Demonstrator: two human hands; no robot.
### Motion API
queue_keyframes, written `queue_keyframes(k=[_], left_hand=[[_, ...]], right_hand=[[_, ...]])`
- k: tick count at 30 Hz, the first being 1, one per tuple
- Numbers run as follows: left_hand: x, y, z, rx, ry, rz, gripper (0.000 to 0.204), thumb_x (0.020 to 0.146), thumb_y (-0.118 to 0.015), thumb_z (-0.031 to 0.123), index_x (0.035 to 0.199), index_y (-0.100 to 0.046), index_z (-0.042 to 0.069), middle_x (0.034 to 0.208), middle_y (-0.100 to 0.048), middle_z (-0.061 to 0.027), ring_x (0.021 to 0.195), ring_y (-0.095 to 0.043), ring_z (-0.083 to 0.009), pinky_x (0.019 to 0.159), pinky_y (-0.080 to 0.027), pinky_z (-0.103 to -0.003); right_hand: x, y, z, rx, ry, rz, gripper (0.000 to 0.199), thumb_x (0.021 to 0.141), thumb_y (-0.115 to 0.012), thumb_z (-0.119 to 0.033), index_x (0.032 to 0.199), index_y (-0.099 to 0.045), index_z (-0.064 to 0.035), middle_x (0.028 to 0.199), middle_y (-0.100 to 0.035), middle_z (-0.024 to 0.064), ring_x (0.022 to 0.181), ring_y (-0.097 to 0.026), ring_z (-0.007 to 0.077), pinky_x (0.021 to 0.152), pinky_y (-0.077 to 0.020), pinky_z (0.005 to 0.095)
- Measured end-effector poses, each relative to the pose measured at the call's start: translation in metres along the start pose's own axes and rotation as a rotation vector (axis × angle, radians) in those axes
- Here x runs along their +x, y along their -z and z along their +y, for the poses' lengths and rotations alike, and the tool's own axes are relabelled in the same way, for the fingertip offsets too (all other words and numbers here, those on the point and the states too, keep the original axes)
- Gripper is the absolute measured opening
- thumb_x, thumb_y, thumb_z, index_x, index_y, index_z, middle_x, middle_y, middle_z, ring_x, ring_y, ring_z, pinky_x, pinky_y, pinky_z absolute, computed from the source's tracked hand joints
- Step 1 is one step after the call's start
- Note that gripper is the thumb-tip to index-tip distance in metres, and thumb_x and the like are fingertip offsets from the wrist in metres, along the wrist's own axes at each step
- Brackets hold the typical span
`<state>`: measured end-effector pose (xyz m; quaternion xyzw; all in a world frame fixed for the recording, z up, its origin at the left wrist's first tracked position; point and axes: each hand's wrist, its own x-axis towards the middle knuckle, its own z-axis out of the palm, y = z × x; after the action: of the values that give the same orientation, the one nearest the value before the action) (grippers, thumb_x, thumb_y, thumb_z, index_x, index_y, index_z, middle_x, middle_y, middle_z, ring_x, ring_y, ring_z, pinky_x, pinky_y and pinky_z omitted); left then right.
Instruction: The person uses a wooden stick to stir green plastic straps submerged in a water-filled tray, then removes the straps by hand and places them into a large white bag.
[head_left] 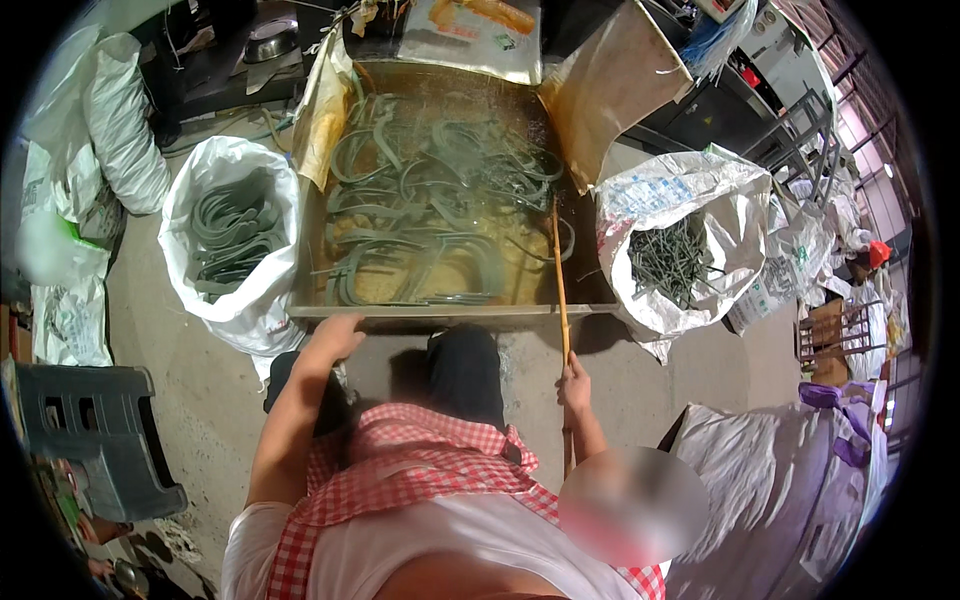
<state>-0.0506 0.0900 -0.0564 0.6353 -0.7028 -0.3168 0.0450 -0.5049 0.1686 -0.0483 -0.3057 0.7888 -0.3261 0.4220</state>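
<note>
Left hand (341, 337), arm extended forward, is beside the tray (450, 312), grip unclear; right hand (574, 386) wraps a stick (560, 280), pointing forward.

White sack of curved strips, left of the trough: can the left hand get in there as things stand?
Probably yes. The left hand is near the trough's near-left corner, close to the sack. Its mouth is open and the strips exposed; only its rim seems in between.

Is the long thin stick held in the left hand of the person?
No, the right hand grips the stick, while the left hand is apart from it, near the tank's front edge.
</note>
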Motion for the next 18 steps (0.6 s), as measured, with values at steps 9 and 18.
queue_keyframes(k=[9, 18], left_hand=[[0.005, -0.005, 0.0, 0.011, -0.044, 0.057, 0.034, 0.075, -0.06, 0.024, 0.103, -0.06, 0.003, 0.101, -0.06, -0.0201, 0.098, -0.055, -0.0366, 0.085, -0.043, -0.044], [0.025, -0.011, 0.003, 0.055, -0.05, -0.03, 0.04, 0.076, -0.061, 0.026, 0.11, -0.058, 0.005, 0.101, -0.061, -0.0206, 0.096, -0.056, -0.0372, 0.083, -0.044, -0.044]], right_hand=[[0.144, -0.029, -0.028, -0.238, 0.542, 0.041, 0.039, 0.092, -0.045, -0.014, 0.131, -0.047, -0.0153, 0.066, -0.054, -0.001, 0.052, -0.049, 0.0088, 0.048, -0.0412, 0.0239], [0.167, -0.132, -0.201, -0.647, 0.677, 0.087, 0.039, 0.089, -0.045, -0.019, 0.128, -0.047, -0.0163, 0.094, -0.06, 0.0234, 0.087, -0.058, 0.0387, 0.073, -0.0447, 0.0445]])
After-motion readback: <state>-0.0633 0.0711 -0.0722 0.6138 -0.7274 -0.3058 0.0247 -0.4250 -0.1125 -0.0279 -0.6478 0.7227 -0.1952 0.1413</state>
